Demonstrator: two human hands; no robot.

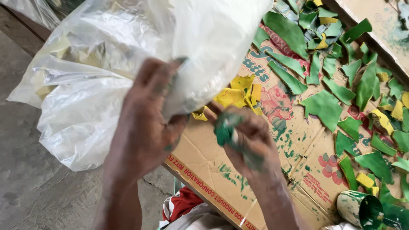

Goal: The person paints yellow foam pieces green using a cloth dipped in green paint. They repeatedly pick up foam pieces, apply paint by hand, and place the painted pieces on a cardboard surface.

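My left hand [142, 123] grips the gathered neck of a large clear plastic bag [98, 76] that bulges up and to the left, with pale scraps inside. My right hand [247, 138], smeared with green paint, is closed on yellow painted pieces [234, 96] at the bag's opening. Both hands are held over a flattened cardboard sheet [213, 170].
Many green painted pieces [324, 106] and a few yellow ones [381, 119] lie spread on the cardboard to the right. A paint-covered green can [360, 208] lies at the lower right. Grey concrete floor [25, 179] is on the left. Red and white cloth [183, 204] shows below.
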